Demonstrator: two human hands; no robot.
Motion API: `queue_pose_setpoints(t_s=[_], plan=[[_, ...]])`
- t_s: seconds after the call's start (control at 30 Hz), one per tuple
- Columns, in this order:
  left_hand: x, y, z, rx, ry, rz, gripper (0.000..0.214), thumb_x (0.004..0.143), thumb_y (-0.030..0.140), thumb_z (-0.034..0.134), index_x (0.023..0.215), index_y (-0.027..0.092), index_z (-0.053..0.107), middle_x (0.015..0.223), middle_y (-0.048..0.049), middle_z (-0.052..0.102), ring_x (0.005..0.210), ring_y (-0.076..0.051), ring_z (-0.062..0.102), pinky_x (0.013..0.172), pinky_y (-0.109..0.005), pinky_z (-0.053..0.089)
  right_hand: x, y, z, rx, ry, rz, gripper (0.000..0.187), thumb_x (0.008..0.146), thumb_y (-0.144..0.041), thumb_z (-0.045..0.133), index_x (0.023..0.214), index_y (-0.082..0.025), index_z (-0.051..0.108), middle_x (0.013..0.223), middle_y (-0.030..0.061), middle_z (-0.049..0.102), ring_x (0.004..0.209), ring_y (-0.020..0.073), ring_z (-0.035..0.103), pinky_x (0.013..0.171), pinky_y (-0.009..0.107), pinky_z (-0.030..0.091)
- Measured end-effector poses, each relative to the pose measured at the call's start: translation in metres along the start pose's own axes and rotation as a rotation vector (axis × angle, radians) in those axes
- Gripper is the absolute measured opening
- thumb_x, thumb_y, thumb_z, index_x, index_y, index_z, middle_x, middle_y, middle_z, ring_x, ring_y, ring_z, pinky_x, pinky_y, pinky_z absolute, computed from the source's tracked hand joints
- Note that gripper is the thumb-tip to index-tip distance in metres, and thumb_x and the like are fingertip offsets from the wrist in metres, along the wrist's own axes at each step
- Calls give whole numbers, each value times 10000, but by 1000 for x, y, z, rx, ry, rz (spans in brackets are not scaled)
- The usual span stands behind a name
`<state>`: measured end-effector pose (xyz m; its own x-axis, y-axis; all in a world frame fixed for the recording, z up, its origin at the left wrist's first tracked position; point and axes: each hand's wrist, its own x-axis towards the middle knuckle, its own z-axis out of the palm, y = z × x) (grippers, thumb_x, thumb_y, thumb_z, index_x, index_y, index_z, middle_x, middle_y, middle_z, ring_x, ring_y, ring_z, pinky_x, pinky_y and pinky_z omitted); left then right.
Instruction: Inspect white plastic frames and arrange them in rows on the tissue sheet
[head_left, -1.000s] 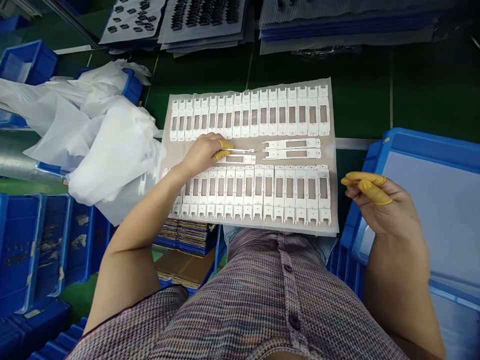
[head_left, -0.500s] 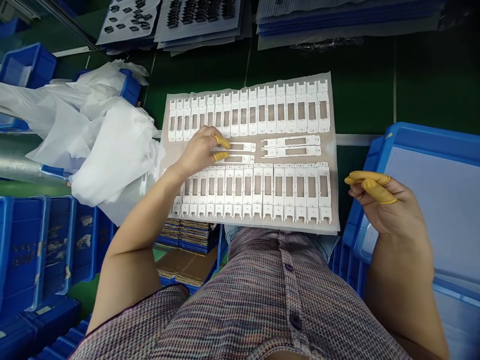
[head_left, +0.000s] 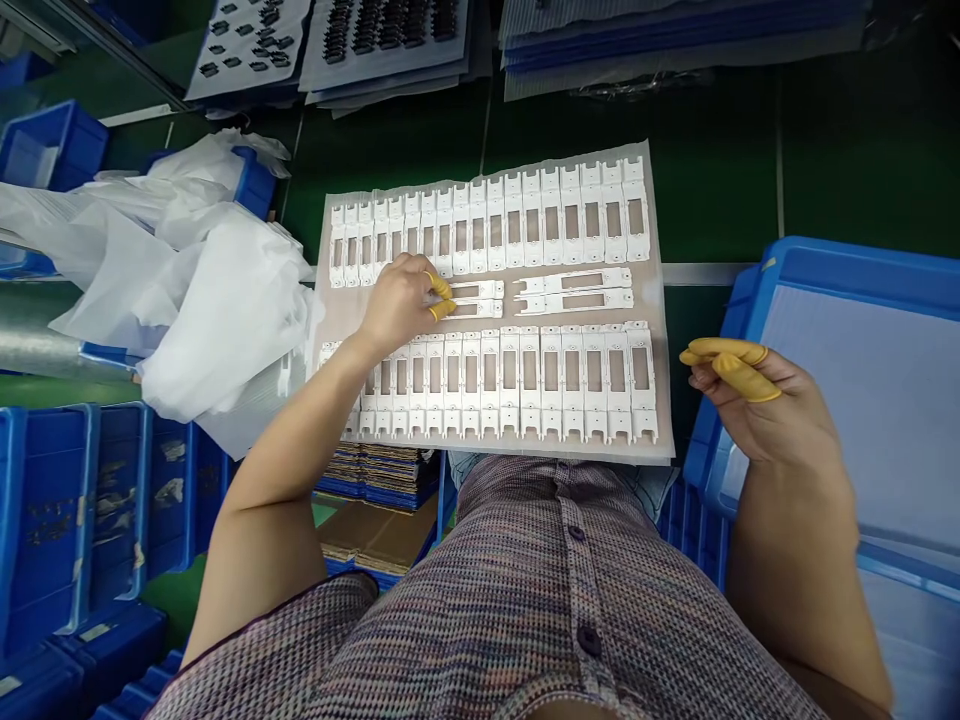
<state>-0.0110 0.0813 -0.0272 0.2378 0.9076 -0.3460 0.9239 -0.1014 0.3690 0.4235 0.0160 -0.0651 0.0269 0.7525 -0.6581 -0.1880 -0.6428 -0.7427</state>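
My left hand (head_left: 401, 305) rests on a beige sheet (head_left: 341, 320), with yellow finger cots on its thumb and forefinger. Those two fingers pinch a pair of loose white frame parts (head_left: 476, 299) lying crosswise. Long rows of white slotted frames stand above (head_left: 487, 225) and below (head_left: 495, 385) them. Two more loose frames (head_left: 574, 291) lie to the right of my fingers. My right hand (head_left: 750, 385), also wearing yellow cots, hangs in the air over a blue tray's corner, touching nothing, its fingers loosely curled.
A large blue tray (head_left: 847, 265) lined with a pale sheet sits at the right. White plastic film (head_left: 225, 310) lies heaped at the left, above blue bins (head_left: 75, 520). Stacked sheets of black parts (head_left: 382, 40) lie at the top. My patterned knit clothing (head_left: 577, 600) fills the bottom.
The two loose frames under my left fingers have come closer together. The whole view has shifted slightly left and up. My right hand has barely moved.
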Motion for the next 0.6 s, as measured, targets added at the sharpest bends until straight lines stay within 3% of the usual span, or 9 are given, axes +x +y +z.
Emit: queue_pose_setpoints(t_s=[0.4,0.5,0.53,0.6], plan=[[3,4,0,-3,-20,21,158,851,373,661,852,235,740,923,-74,696,929,-284,630,922,-506,541,-1,-2,-8,15,68,38,423,576,-544,970,857,-262,830,867,36,759,659,120,566,628,269,521],[3,21,-8,0,-75,-15,200,864,418,613,850,249,719,939,-61,709,979,-300,652,975,-520,541,-6,-3,-26,19,115,35,455,556,-564,963,852,-252,814,870,30,762,664,111,580,641,253,516],[2,26,-10,10,-138,-31,220,902,438,582,928,274,727,1022,-37,721,1051,-304,651,1022,-526,528,-6,-3,-37,19,129,28,465,557,-570,960,860,-251,810,879,29,765,680,113,596,650,249,519],[-2,25,-13,43,-109,-91,230,852,532,589,908,366,739,999,28,728,1059,-339,645,1014,-567,527,-3,-4,-69,-3,164,-12,477,589,-591,937,885,-242,803,907,32,768,698,113,608,672,249,528]])
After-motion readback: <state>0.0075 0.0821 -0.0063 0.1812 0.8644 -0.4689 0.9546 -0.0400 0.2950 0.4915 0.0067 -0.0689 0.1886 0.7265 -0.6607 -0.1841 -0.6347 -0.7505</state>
